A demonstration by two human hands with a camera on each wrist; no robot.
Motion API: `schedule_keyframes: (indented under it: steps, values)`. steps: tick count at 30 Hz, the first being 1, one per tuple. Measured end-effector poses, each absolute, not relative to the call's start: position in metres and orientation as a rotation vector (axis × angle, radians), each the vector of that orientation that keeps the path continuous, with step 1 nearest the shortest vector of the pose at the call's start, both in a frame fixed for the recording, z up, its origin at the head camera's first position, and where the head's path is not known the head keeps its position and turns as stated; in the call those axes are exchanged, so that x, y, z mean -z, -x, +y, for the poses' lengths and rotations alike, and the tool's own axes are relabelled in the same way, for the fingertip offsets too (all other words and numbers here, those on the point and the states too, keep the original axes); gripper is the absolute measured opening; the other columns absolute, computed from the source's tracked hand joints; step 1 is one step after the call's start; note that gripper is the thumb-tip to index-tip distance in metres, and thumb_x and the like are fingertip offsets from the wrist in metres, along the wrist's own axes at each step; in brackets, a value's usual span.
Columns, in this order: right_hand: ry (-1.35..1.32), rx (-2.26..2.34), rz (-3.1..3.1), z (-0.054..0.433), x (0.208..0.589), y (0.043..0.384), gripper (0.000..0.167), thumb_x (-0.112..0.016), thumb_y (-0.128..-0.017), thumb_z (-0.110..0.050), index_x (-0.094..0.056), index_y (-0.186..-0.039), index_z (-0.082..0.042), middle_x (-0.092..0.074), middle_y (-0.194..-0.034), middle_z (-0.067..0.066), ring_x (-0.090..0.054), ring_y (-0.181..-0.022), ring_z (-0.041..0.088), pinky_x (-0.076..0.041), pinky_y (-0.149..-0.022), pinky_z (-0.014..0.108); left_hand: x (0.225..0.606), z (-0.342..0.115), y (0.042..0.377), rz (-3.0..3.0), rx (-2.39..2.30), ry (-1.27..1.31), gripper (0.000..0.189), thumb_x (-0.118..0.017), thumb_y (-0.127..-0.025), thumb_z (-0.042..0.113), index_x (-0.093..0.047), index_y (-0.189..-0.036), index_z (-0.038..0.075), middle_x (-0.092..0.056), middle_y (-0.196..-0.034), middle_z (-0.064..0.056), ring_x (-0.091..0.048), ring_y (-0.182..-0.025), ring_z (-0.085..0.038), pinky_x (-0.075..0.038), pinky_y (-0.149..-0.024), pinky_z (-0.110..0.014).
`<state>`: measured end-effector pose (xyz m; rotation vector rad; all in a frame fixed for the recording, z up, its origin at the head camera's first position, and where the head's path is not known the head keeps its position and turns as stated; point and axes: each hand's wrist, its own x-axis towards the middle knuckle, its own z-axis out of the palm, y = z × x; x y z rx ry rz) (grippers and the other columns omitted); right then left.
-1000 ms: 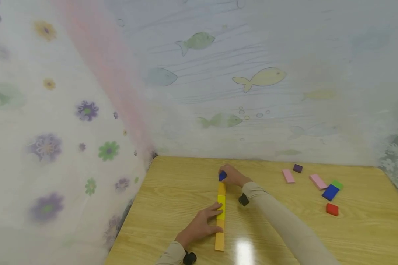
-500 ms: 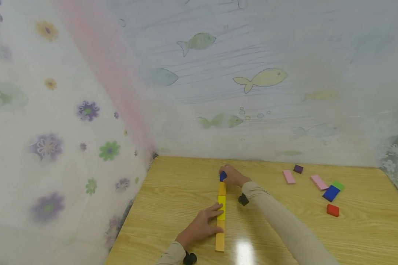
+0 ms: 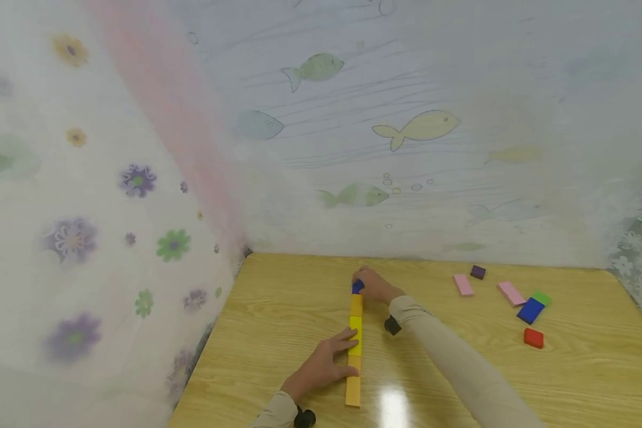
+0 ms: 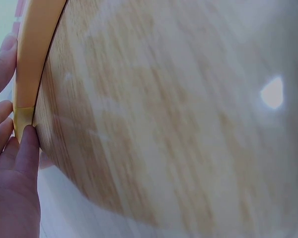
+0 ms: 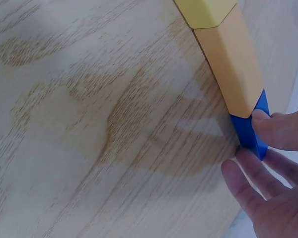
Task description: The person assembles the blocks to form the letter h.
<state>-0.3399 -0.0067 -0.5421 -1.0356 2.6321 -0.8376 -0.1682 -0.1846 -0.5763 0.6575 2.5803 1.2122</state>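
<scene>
A straight row of wooden blocks runs away from me along the table: orange near blocks, a yellow block, a far orange block and a blue block at the far end. My right hand pinches the blue block between thumb and fingers; its end meets the orange block in the right wrist view. Spread along the row's left side, my left hand rests its fingers on the yellow block and its thumb on the orange below. Part of the blue block is hidden by my right fingers.
Loose blocks lie at the table's right: a dark purple block, two pink ones including a left pink block, a blue block against a green block, and a red block. A wall stands behind the table.
Both hands keep their places on the row. Slightly less of the blue block shows at my right fingertips than before. The loose blocks have not moved.
</scene>
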Motion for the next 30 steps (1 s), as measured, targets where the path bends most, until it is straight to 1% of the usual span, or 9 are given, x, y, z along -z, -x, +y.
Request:
schedule_keyframes:
  steps: [6, 10, 14, 19, 30]
  values:
    - [1.037, 0.784, 2.662, -0.004, 0.54, 0.341, 0.021, -0.061, -0.085, 0.008, -0.062, -0.105, 0.001, -0.053, -0.119, 0.02, -0.056, -0.102, 0.031, -0.05, -0.087, 0.042, 0.578, -0.183, 0.169, 2.579, -1.222, -0.668, 0.061, -0.073, -0.082, 0.037, -0.056, -0.131, 0.005, -0.036, -0.149, 0.001, -0.027, -0.139, -0.021, -0.029, -0.11, -0.04]
    - [1.002, 0.753, 2.68, -0.004, 0.535, 0.343, 0.02, -0.061, -0.088, 0.003, -0.062, -0.107, -0.001, -0.051, -0.124, 0.022, -0.056, -0.105, 0.03, -0.051, -0.087, 0.041, 0.579, -0.185, 0.169, 2.59, -1.224, -0.682, 0.061, -0.073, -0.081, 0.039, -0.056, -0.131, 0.006, -0.036, -0.149, 0.001, -0.028, -0.139, -0.022, -0.029, -0.11, -0.041]
    - [1.037, 0.732, 2.688, -0.001, 0.524, 0.342, 0.023, -0.06, -0.088, 0.002, -0.062, -0.111, 0.002, -0.052, -0.124, 0.023, -0.056, -0.106, 0.032, -0.052, -0.086, 0.041, 0.581, -0.187, 0.17, 2.591, -1.228, -0.68, 0.062, -0.073, -0.081, 0.04, -0.057, -0.131, 0.007, -0.036, -0.148, 0.002, -0.028, -0.138, -0.021, -0.029, -0.11, -0.041]
    - [1.124, 0.785, 2.675, 0.014, 0.508, 0.339, 0.028, -0.058, -0.088, 0.003, -0.058, -0.116, 0.007, -0.053, -0.116, 0.023, -0.055, -0.102, 0.035, -0.05, -0.084, 0.045, 0.581, -0.186, 0.17, 2.584, -1.226, -0.669, 0.062, -0.073, -0.081, 0.04, -0.056, -0.131, 0.007, -0.037, -0.148, 0.002, -0.028, -0.138, -0.021, -0.03, -0.11, -0.042]
    - [1.135, 0.733, 2.731, 0.045, 0.496, 0.339, 0.031, -0.061, -0.09, -0.005, -0.056, -0.119, 0.003, -0.05, -0.117, 0.022, -0.055, -0.101, 0.034, -0.05, -0.083, 0.046, 0.577, -0.184, 0.168, 2.584, -1.227, -0.668, 0.063, -0.072, -0.082, 0.038, -0.055, -0.132, 0.005, -0.037, -0.148, -0.003, -0.029, -0.138, -0.025, -0.028, -0.11, -0.046]
